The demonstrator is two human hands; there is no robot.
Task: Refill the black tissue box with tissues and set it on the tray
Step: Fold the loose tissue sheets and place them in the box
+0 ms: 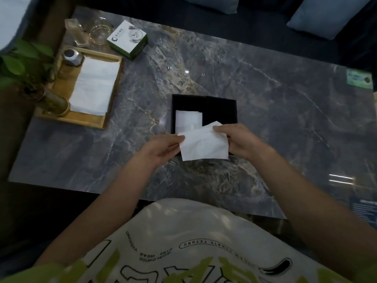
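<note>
Left hand: your left hand [163, 149] pinches the left edge of one white tissue [204, 146] between thumb and curled fingers.
Right hand: your right hand [238, 142] pinches the same tissue at its upper right corner, fingers curled over it.
Held tissue: one sheet, stretched between your two hands, hanging over the near edge of the black tissue box [220, 109].
Plant: one, in a glass vase [55, 103] at the tray's near left corner.
Tray: one wooden tray [81, 119], far left on the marble table [265, 99].
Canister: one metal canister [72, 57], at the tray's far end.
Tissue stack: one white stack [94, 86] lying flat in the tray.
Glassware: two clear pieces, a tall piece [76, 32] and a bowl [100, 32], beyond the tray.
Carton: one green-and-white carton [127, 38], just right of the bowl.
Black tissue box: one, open, at the table's middle, well apart from the tray, right of it.
Tissues inside: one small white pile [188, 119] in the box's left half; you cannot count the sheets.
Cushions: two pale ones [212, 3] [324, 15] beyond the table.
</note>
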